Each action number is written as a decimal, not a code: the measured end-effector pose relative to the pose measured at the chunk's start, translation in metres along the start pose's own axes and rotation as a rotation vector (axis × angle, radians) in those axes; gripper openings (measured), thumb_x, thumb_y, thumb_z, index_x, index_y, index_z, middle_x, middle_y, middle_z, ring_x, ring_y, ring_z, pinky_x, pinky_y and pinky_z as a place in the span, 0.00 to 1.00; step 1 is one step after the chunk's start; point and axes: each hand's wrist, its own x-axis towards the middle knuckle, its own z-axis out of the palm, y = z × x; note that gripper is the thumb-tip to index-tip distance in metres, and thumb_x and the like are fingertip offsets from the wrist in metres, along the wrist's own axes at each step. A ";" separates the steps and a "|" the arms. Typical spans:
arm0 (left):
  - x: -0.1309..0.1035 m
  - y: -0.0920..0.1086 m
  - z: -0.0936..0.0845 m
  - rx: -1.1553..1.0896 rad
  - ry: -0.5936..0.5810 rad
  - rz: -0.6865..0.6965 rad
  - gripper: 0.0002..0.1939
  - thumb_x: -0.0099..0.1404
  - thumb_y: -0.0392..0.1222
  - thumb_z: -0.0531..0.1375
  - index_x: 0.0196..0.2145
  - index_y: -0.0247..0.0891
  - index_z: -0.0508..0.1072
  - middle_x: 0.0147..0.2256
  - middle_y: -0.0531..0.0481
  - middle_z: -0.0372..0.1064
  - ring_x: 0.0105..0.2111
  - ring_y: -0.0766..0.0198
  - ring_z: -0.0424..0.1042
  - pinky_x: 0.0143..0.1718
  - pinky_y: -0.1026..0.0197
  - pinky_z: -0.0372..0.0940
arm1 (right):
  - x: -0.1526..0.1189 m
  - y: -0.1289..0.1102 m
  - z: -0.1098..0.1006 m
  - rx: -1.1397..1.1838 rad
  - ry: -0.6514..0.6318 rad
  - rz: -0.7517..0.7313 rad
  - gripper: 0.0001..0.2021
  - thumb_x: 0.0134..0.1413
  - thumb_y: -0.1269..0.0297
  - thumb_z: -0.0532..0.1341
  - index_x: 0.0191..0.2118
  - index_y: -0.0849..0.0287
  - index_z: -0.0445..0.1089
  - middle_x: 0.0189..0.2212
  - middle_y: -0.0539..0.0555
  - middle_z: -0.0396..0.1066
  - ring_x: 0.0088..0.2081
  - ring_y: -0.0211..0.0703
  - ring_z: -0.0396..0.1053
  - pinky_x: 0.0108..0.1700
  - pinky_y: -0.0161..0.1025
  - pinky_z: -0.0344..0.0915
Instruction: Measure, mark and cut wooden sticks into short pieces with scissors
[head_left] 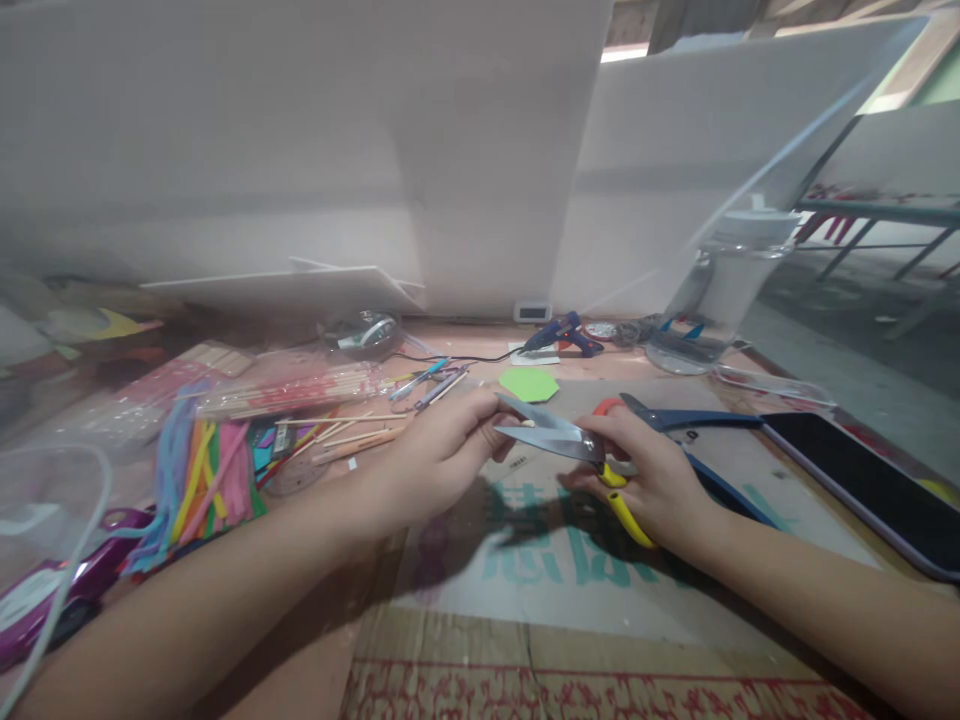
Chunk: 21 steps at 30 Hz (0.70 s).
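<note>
My right hand [649, 465] grips a pair of scissors [551, 430] with yellow and orange handles. Their blades are parted and point left, toward my other hand. My left hand [450, 445] is closed in a pinch right at the blade tips; a small pale bit shows between the blades, too small to name. Just beyond the blades lies a light green paper octagon [529, 384]. Behind my right hand rests a dark blue handled tool [705, 418], partly covered by that hand. Both hands are above a translucent sheet [450, 590] with green lettering.
A blue glue gun [562, 335] stands at the back, its cord running left. On the right are a phone [862, 490] and a clear water bottle [720, 290]. Colourful pipe cleaners [202, 470], bagged wooden sticks [292, 390] and pens [420, 380] lie on the left.
</note>
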 end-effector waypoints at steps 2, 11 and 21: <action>0.000 0.000 0.000 0.020 -0.002 -0.007 0.10 0.74 0.35 0.51 0.36 0.38 0.68 0.31 0.56 0.64 0.32 0.71 0.65 0.36 0.66 0.61 | 0.000 0.000 0.000 -0.005 -0.006 -0.002 0.16 0.60 0.52 0.65 0.48 0.52 0.67 0.32 0.49 0.63 0.29 0.41 0.62 0.31 0.36 0.61; 0.001 0.002 -0.003 0.076 -0.030 0.004 0.11 0.74 0.36 0.50 0.36 0.38 0.70 0.33 0.52 0.68 0.33 0.67 0.67 0.36 0.63 0.63 | 0.001 -0.003 -0.002 -0.004 0.001 -0.008 0.15 0.61 0.51 0.65 0.47 0.55 0.69 0.31 0.50 0.64 0.28 0.41 0.63 0.29 0.36 0.62; -0.002 0.004 0.000 0.116 -0.014 0.011 0.11 0.73 0.35 0.49 0.40 0.41 0.71 0.34 0.54 0.70 0.34 0.66 0.70 0.37 0.64 0.65 | 0.000 -0.006 -0.003 0.039 -0.030 0.048 0.12 0.59 0.58 0.66 0.47 0.52 0.68 0.32 0.52 0.66 0.31 0.45 0.67 0.32 0.41 0.65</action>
